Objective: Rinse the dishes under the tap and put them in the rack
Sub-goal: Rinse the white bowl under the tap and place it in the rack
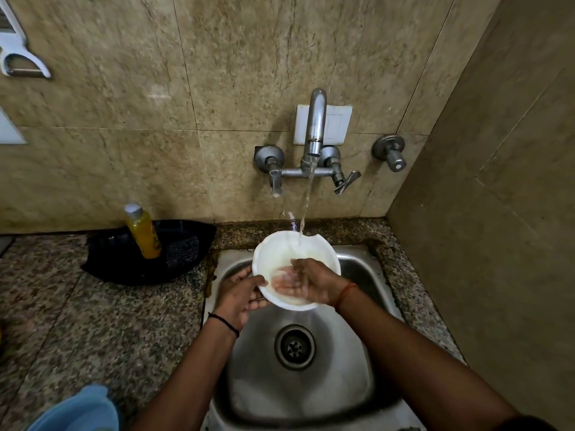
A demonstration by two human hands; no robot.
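A white bowl point(280, 247) is held over the steel sink point(351, 384), under the running tap point(315, 126). Water streams into its far side and the bowl holds cloudy water. My left hand point(238, 295) grips the bowl's near-left rim from outside. My right hand point(308, 281) lies inside the bowl, fingers spread flat against its inner wall, partly under water. No rack is in view.
A black tray point(109, 265) on the granite counter left of the sink holds a yellow soap bottle point(143, 231) and a dark scrub pad point(182, 250). A blue plastic container point(77, 412) sits at the bottom left. A tiled wall closes the right side.
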